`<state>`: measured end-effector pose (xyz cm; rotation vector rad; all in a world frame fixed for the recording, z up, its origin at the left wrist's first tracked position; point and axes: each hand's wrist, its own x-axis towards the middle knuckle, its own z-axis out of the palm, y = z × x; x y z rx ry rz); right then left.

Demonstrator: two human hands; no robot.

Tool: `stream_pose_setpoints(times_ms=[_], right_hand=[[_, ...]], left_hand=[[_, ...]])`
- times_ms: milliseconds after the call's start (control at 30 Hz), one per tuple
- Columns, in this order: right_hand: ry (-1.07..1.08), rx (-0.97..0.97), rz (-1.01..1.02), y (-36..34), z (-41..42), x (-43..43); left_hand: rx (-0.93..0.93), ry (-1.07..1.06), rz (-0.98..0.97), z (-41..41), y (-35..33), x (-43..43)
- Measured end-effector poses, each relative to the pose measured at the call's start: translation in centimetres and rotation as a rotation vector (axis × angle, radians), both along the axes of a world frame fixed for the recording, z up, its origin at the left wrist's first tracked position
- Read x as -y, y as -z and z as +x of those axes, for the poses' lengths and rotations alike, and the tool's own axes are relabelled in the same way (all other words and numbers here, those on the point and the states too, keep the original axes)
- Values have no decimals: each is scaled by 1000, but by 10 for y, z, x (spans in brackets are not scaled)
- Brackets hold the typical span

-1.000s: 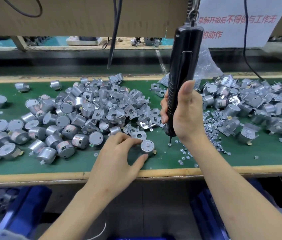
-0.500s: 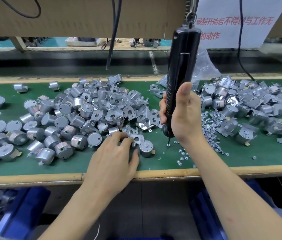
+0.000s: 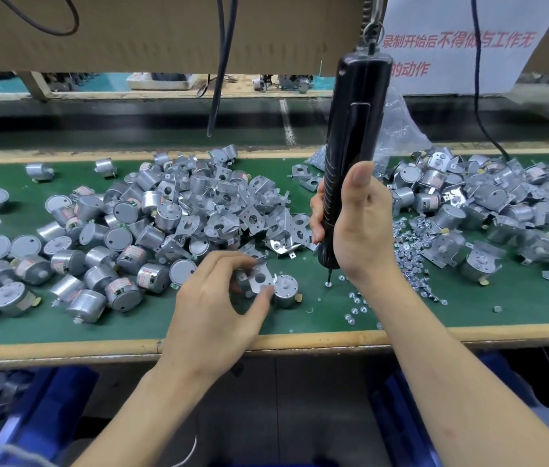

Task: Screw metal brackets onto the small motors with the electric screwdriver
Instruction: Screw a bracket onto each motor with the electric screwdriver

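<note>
Green matting [image 3: 468,308] is covering this bench, and it is heaving with parts. Bare motors [image 3: 98,264] are piling up on the left, loose brackets [image 3: 232,210] are heaping in the middle, and bracketed units [image 3: 502,203] are lying off to the right.

Now the left hand [image 3: 212,308] is pinching one metal bracket [image 3: 264,281] by its edges between thumb and forefinger. It is holding the plate tilted just beside a small motor [image 3: 285,291], which is standing shaft-up near the front edge. Whether the two are touching, I cannot tell.

The right hand [image 3: 360,227] is wrapping fully round the electric screwdriver [image 3: 355,143], with the thumb lying up the barrel. The tool is hanging upright and its bit is pointing down at a single screw [image 3: 327,284] just right of the motor. I cannot say whether the tip is making contact. More loose screws [image 3: 411,261] are lying scattered beyond the wrist.

That bracket is looking like thin stamped sheet, light and stiff, so an edge pinch is probably suiting it well. The motor is a smooth round can, likely to spin under the driver's torque. It is probably going to want gripping round its side wall.
</note>
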<state>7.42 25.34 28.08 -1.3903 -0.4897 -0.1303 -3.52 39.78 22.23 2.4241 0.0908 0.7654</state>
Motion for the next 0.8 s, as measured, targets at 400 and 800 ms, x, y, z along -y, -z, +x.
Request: stream_pose_setpoints(times_ms=[400, 800], right_hand=[[-14, 2, 27, -2, -1, -1], [-57, 17, 70, -11, -5, -6]], left_hand=[[-35, 148, -127, 2, -3, 12], [-88, 180, -110, 5, -2, 9]])
